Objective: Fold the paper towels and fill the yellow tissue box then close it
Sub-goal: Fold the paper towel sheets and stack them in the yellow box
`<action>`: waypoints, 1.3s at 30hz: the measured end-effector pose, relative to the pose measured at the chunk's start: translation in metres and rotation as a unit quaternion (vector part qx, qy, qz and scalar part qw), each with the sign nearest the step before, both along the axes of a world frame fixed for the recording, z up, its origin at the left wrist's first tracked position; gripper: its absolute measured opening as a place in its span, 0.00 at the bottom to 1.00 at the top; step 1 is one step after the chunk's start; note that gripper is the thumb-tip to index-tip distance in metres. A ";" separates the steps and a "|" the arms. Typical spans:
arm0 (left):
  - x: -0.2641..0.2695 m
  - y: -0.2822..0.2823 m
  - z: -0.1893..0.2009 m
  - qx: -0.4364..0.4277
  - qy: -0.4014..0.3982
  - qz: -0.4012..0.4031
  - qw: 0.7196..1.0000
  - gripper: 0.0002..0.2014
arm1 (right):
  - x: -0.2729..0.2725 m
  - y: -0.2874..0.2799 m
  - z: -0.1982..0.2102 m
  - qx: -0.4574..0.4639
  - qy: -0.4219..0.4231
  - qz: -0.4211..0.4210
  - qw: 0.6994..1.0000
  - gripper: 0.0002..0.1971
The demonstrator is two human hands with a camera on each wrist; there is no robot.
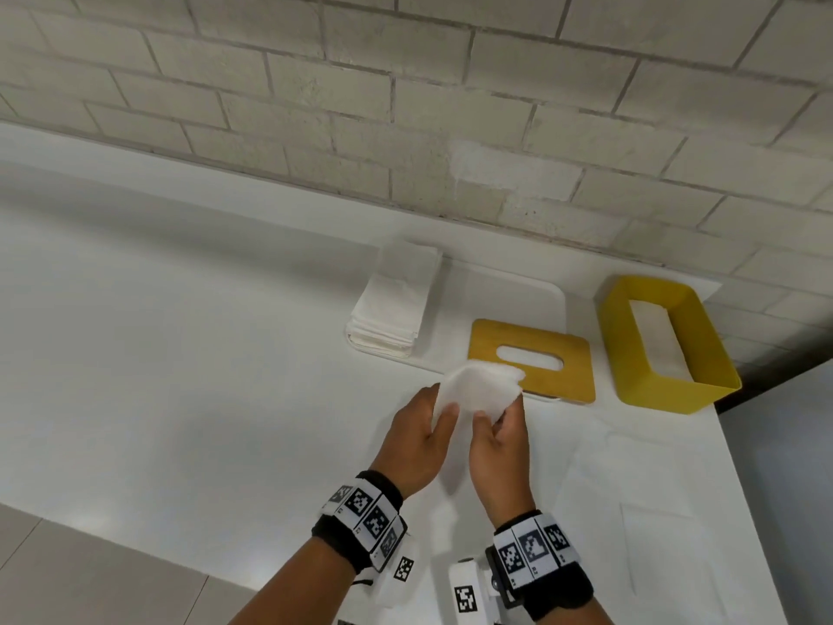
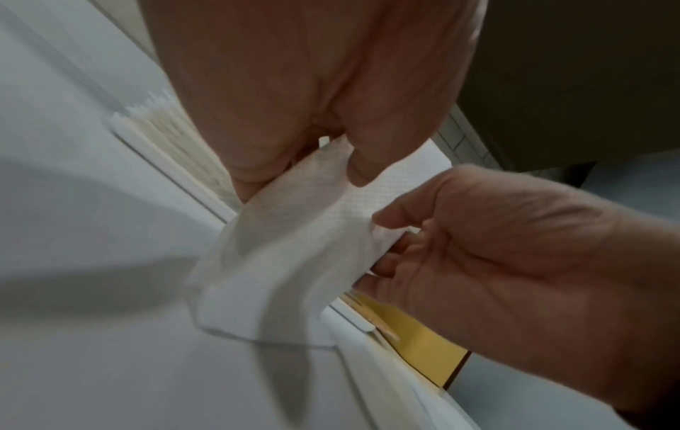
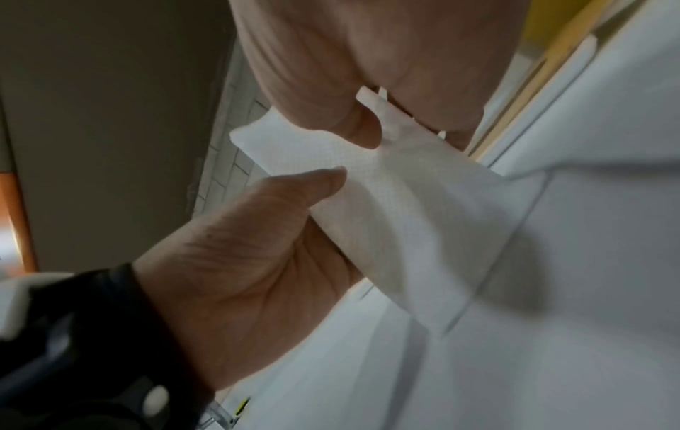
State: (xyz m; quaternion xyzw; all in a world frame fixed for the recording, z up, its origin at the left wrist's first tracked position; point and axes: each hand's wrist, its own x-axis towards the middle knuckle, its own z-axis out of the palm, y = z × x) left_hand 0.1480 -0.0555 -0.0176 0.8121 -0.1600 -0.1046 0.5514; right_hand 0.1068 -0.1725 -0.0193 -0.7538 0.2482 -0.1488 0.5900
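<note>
no readable text anywhere

1. We see a wall of pale, whitewashed brick (image 1: pixel 450 106) with grey mortar lines running across the far side.
2. Below it we find a white counter (image 1: pixel 180 331), smooth and softly glossy, meeting the wall along a low white ledge (image 1: pixel 135 146).
3. At the lower left we make out light beige floor tiles (image 1: pixel 67 570) with thin joints.
4. At the right edge we see the counter end, with a dark strip (image 1: pixel 775 367) and a grey surface (image 1: pixel 793 466) beyond it.
5. Light is even and diffuse; we note soft shadows on the counter.
</note>
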 end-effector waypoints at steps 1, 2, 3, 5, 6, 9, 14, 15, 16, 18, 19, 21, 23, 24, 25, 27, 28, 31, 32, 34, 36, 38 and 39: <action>-0.002 0.000 -0.001 0.002 0.000 -0.004 1.000 0.10 | -0.002 0.001 -0.004 0.004 0.002 -0.002 1.000 0.19; -0.003 0.000 0.000 -0.003 0.001 -0.006 1.000 0.12 | -0.002 0.002 -0.006 0.004 0.000 -0.005 1.000 0.18; -0.003 -0.001 0.003 -0.011 -0.002 -0.007 1.000 0.14 | -0.002 0.002 -0.007 0.008 -0.005 -0.009 1.000 0.17; -0.002 -0.003 0.011 -0.027 -0.012 -0.003 1.000 0.14 | 0.000 0.001 -0.001 0.012 -0.027 -0.018 0.999 0.16; 0.000 -0.004 0.014 -0.034 -0.019 0.000 0.999 0.13 | 0.002 0.001 0.003 0.011 -0.042 -0.023 0.999 0.16; 0.003 -0.006 0.024 -0.044 -0.054 -0.001 0.998 0.12 | 0.005 0.000 0.014 0.001 -0.087 -0.032 0.996 0.14; 0.006 -0.006 0.021 -0.036 -0.074 -0.025 0.996 0.18 | 0.013 0.000 0.010 -0.006 -0.087 -0.018 0.996 0.21; 0.006 -0.005 0.020 -0.039 -0.053 -0.022 0.998 0.17 | 0.014 -0.001 0.006 -0.004 -0.080 -0.009 0.997 0.24; 0.005 -0.003 0.021 -0.043 -0.028 -0.019 0.998 0.14 | 0.015 -0.003 0.003 -0.003 -0.069 0.002 0.998 0.25; 0.004 0.001 0.024 -0.053 0.014 -0.021 0.998 0.09 | 0.016 -0.009 -0.003 -0.010 -0.042 0.025 0.999 0.19; 0.004 0.003 0.026 -0.061 0.028 -0.020 0.998 0.09 | 0.016 -0.012 -0.004 -0.015 -0.033 0.035 0.999 0.15; 0.004 0.006 0.028 -0.080 0.052 -0.010 0.995 0.11 | 0.016 -0.016 -0.004 -0.021 -0.037 0.049 0.998 0.08; 0.006 0.004 0.028 -0.086 0.061 0.001 0.994 0.14 | 0.016 -0.017 -0.001 -0.038 -0.050 0.052 0.997 0.06; 0.007 0.003 0.028 -0.086 0.057 0.006 0.995 0.14 | 0.017 -0.016 -0.001 -0.047 -0.054 0.046 0.996 0.06; 0.008 0.001 0.026 -0.085 0.050 0.010 0.995 0.14 | 0.017 -0.014 -0.001 -0.052 -0.056 0.038 0.996 0.05; 0.009 -0.002 0.024 -0.089 0.034 0.016 0.995 0.13 | 0.018 -0.008 -0.002 -0.049 -0.060 0.023 0.997 0.06; 0.009 -0.003 0.023 -0.091 0.029 0.018 0.995 0.12 | 0.018 -0.005 -0.003 -0.043 -0.062 0.018 0.997 0.07; 0.008 -0.006 0.020 -0.087 0.023 0.036 0.995 0.09 | 0.015 0.003 -0.005 -0.025 -0.077 0.012 0.997 0.11; 0.007 -0.006 0.018 -0.084 0.020 0.040 0.995 0.09 | 0.014 0.005 -0.007 -0.020 -0.079 0.014 0.997 0.12; 0.004 -0.004 0.016 -0.074 0.018 0.040 0.996 0.08 | 0.012 0.006 -0.010 -0.009 -0.072 0.016 0.997 0.13; 0.003 -0.001 0.014 -0.055 0.014 0.044 0.997 0.08 | 0.010 0.006 -0.014 -0.001 -0.063 0.019 0.998 0.12; 0.005 0.003 0.015 -0.042 0.008 0.048 0.998 0.10 | 0.009 0.005 -0.016 0.003 -0.060 0.026 0.998 0.12; 0.006 0.004 0.016 -0.040 0.011 0.050 0.998 0.10 | 0.008 0.005 -0.017 0.006 -0.060 0.030 0.998 0.12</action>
